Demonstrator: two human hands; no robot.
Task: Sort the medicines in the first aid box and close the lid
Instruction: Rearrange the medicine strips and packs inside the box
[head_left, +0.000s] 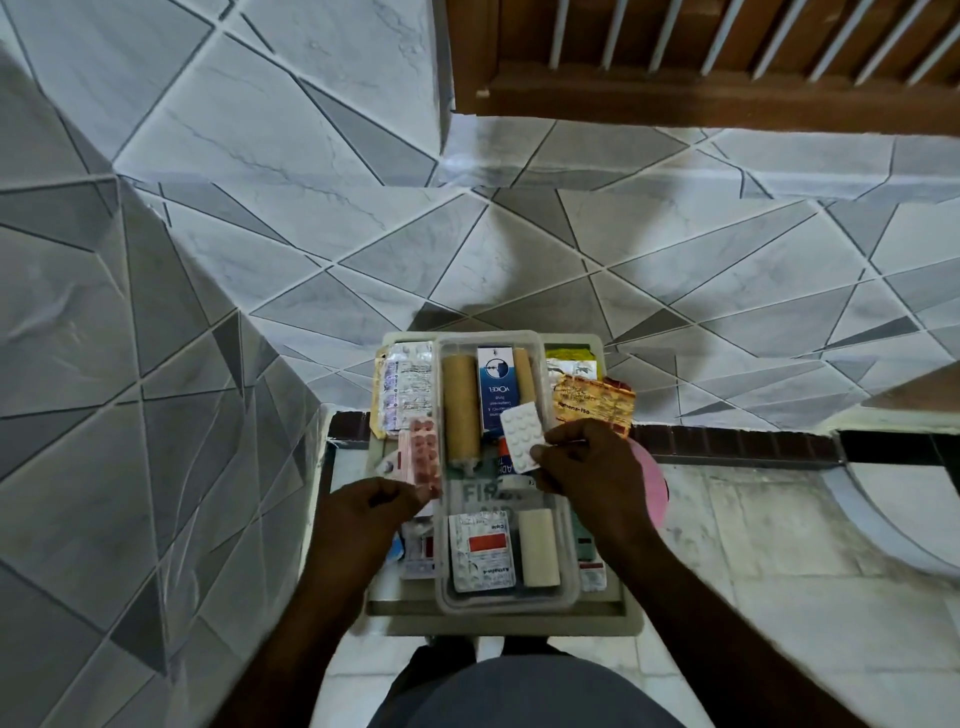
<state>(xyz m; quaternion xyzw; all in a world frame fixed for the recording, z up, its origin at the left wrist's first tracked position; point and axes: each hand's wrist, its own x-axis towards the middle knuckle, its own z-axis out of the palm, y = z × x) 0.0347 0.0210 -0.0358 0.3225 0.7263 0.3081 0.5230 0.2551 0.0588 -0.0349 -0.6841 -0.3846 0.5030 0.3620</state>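
The open first aid box (498, 623) lies below me with a clear inner tray (506, 603) in its middle. My right hand (592, 467) pinches a white blister strip (522, 435) over the tray. At the tray's left edge my left hand (363, 514) grips a pink blister strip (423, 457). In the tray lie a tan bandage roll (460, 410), a blue medicine carton (496, 387), a silver strip with a red label (483, 551) and a cream roll (539, 548). An orange foil strip (592, 402) sticks out at the right.
Silver blister strips (408, 384) fill the box's left side and more packets (571, 364) the right. A pink round object (654, 488) lies under my right wrist. Grey-and-white tiled walls stand to the left and ahead, and a wooden frame (701, 98) is at the top right.
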